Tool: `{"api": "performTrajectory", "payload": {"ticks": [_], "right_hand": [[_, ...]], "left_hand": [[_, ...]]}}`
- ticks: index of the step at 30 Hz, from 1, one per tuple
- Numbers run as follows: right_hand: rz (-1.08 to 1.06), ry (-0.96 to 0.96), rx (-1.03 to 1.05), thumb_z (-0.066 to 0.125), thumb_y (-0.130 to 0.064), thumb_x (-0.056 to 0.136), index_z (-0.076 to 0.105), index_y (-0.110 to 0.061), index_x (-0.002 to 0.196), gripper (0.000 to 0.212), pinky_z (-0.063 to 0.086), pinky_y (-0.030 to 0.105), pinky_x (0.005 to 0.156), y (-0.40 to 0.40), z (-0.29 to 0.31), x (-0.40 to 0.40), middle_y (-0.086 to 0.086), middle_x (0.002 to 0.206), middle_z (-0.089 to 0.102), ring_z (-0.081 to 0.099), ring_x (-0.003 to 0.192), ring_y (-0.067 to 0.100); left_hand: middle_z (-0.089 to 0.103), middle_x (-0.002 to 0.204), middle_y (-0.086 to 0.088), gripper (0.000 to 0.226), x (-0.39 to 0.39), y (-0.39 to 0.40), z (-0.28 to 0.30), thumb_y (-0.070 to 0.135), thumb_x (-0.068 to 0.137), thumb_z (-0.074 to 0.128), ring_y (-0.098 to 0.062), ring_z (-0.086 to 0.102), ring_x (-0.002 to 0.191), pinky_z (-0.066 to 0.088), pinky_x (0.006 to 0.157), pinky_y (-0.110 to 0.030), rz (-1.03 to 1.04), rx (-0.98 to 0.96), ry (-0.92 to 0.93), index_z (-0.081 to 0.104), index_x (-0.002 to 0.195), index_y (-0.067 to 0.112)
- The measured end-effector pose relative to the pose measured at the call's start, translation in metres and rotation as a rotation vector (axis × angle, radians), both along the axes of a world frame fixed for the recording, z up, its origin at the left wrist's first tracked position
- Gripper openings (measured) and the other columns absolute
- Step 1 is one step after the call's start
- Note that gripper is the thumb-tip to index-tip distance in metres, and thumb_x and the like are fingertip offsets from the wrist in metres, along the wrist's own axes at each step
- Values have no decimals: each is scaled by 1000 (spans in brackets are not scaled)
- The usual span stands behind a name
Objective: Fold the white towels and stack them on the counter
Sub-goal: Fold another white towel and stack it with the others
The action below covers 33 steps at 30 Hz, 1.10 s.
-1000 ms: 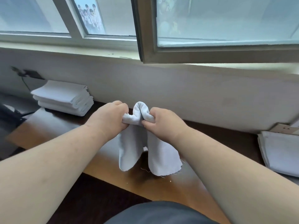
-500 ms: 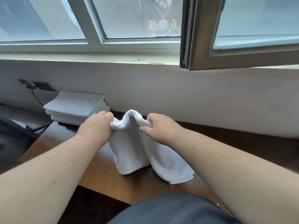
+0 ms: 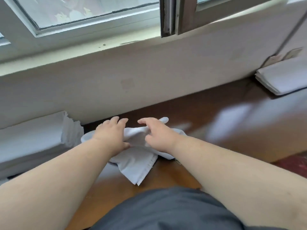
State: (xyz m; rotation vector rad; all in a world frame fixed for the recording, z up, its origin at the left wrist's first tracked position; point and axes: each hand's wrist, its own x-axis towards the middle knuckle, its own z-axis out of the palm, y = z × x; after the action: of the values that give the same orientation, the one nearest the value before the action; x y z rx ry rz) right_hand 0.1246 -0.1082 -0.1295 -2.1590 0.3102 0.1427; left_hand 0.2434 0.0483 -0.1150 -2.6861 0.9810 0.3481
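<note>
At frame centre, the left hand (image 3: 111, 136) and right hand (image 3: 157, 135) rest flat, fingers extended, on a rumpled white cloth towel (image 3: 137, 165) lying on the brown wooden counter (image 3: 216, 130). A stack of folded white towels (image 3: 33, 140) sits at left (blurred); another white pile (image 3: 282, 78) is cut off upper right.

— What's the surface?
— A brown wooden counter (image 3: 216, 117) running along the wall.
— What lies on it?
— A crumpled white towel (image 3: 139, 161) beneath both hands, a stack of folded towels (image 3: 33, 140) just beside the left hand (image 3: 111, 136), and another white pile (image 3: 282, 77) well beyond the right hand (image 3: 157, 135).
</note>
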Motion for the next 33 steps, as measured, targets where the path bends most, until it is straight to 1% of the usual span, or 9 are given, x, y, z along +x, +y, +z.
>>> {"api": "performTrajectory", "payload": {"ticks": [4, 7, 10, 14, 19, 22, 25, 28, 33], "right_hand": [[-280, -38, 19, 49, -1, 86, 46, -15, 144, 60, 32, 28, 115, -17, -27, -16, 2, 148, 44, 39, 137, 14], [-493, 208, -23, 48, -12, 87, 41, -20, 147, 61, 37, 36, 113, -44, -66, -40, 4, 152, 39, 43, 136, 23], [-557, 436, -24, 52, -24, 87, 39, -23, 147, 61, 48, 37, 97, -63, -97, -67, 7, 148, 40, 54, 121, 30], [-559, 502, -6, 57, -33, 85, 45, -21, 144, 61, 50, 41, 96, -78, -122, -76, 7, 140, 51, 55, 118, 30], [-569, 468, 37, 63, -42, 86, 36, -24, 147, 69, 45, 41, 103, -79, -131, -62, 1, 141, 52, 48, 129, 28], [-633, 512, 111, 64, -48, 87, 29, -19, 151, 79, 46, 36, 98, -81, -132, -49, 3, 139, 53, 54, 124, 28], [-619, 623, 117, 59, -50, 87, 52, -16, 119, 47, 48, 33, 75, -81, -134, -40, 3, 109, 63, 63, 96, 25], [-511, 627, 16, 51, -42, 91, 53, -20, 85, 23, 41, 30, 61, -79, -133, -39, 2, 88, 62, 62, 84, 23], [-620, 515, 211, 53, -19, 86, 47, -18, 88, 6, 41, 30, 62, -81, -127, -55, 6, 90, 57, 53, 73, 21]], "left_hand": [[42, 146, 0, 85, -2, -38, -20, 61, 79, 63, -25, 46, 129, 43, 100, -42, -61, -83, 220, 26, 149, 29], [52, 135, 1, 70, 2, -53, -34, 63, 83, 55, -26, 54, 118, 47, 91, -40, 35, -175, 251, 35, 143, 31], [60, 124, 3, 60, 5, -68, -39, 61, 86, 48, -27, 59, 109, 48, 84, -37, 62, -210, 203, 42, 139, 32], [62, 111, 0, 42, 11, -88, -43, 40, 91, 41, -28, 59, 97, 49, 81, -36, 125, -77, 207, 53, 129, 25], [55, 86, 2, 35, 17, -95, -37, 51, 93, 33, -27, 56, 91, 42, 84, -38, 102, 150, 92, 53, 100, 23], [57, 92, -1, 37, 21, -98, -33, 43, 95, 34, -30, 56, 95, 41, 80, -37, 140, 228, 157, 60, 106, 19], [63, 111, -6, 35, 23, -102, -30, 23, 94, 40, -30, 59, 101, 49, 84, -38, 128, 220, 223, 59, 122, 17], [64, 106, -3, 28, 28, -101, -25, 17, 91, 43, -27, 59, 96, 51, 87, -38, 168, 65, 285, 59, 112, 25], [62, 84, -2, 19, 37, -99, -24, 8, 82, 44, -23, 56, 75, 42, 62, -28, 142, -220, 323, 55, 80, 23]]}}
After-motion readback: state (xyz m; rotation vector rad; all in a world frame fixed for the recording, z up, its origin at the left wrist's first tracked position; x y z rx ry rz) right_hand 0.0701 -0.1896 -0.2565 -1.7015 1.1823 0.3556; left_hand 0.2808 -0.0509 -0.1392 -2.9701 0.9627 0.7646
